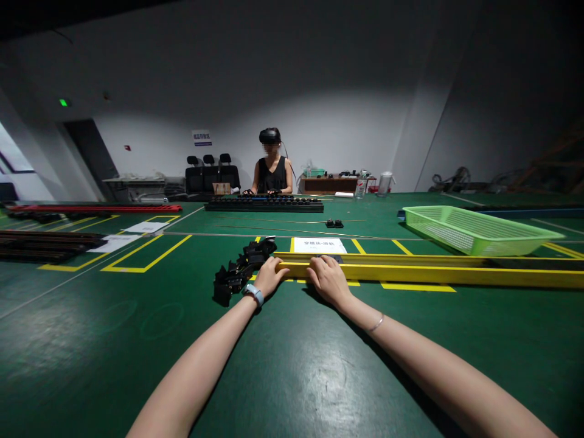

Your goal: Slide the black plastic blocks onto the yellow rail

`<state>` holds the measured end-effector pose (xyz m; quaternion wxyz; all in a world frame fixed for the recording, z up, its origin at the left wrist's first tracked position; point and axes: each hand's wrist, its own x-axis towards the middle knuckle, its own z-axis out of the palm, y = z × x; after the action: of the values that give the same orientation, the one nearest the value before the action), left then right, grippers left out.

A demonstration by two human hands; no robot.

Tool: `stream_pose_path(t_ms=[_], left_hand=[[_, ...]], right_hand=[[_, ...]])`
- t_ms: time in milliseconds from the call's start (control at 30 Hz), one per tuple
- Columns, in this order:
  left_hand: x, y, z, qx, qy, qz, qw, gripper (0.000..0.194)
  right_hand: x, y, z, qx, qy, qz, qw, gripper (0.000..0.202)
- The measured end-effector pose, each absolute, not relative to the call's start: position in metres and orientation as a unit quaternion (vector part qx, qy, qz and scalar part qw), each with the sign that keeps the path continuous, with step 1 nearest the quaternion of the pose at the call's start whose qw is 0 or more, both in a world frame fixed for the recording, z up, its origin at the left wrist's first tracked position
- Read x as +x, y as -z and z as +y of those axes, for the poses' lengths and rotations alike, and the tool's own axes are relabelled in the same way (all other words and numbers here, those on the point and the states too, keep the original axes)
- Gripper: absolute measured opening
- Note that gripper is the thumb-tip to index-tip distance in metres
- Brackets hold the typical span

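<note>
A long yellow rail (429, 274) lies across the green table (274, 365) and runs off to the right. At its left end is my left hand (270, 277), fingers bent around the end. My right hand (328, 278) rests over the near wall of the rail a little further right, fingers curled into the channel. A dark piece (336, 258) shows partly inside the channel behind those fingers. Beside my left hand sits a pile of black modules (237, 271). Just behind the rail is a white label sheet (319, 245).
A green basket (474, 231) stands at the right behind the rail. Two small black modules (334, 224) and thin rods lie further back. A person (272, 170) sits across the table at a black rail (264, 205). Dark rails (45, 243) lie at the left.
</note>
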<state>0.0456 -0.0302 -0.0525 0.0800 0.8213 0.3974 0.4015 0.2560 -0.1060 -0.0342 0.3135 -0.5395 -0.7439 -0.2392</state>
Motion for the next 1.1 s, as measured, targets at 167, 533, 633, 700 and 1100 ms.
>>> stream_pose_path(t_ms=[167,533,633,700,1100], left_hand=[[0.045,0.052,-0.031,0.822,-0.401,0.395,0.082,0.018],[0.046,0.048,-0.035,0.821,-0.399,0.398,0.089,0.018],[0.046,0.048,-0.035,0.822,-0.398,0.398,0.089,0.017],[0.046,0.048,-0.034,0.823,-0.4,0.395,0.087,0.017],[0.045,0.049,-0.033,0.825,-0.401,0.39,0.084,0.021]], right_hand=[[0.26,0.034,-0.107,-0.534,0.235,-0.749,0.313,0.034],[0.274,0.032,-0.112,-0.538,0.238,-0.747,0.309,0.031],[0.276,0.031,-0.114,-0.54,0.241,-0.747,0.304,0.03],[0.278,0.031,-0.114,-0.54,0.244,-0.747,0.303,0.03],[0.289,0.034,-0.116,-0.536,0.26,-0.743,0.305,0.03]])
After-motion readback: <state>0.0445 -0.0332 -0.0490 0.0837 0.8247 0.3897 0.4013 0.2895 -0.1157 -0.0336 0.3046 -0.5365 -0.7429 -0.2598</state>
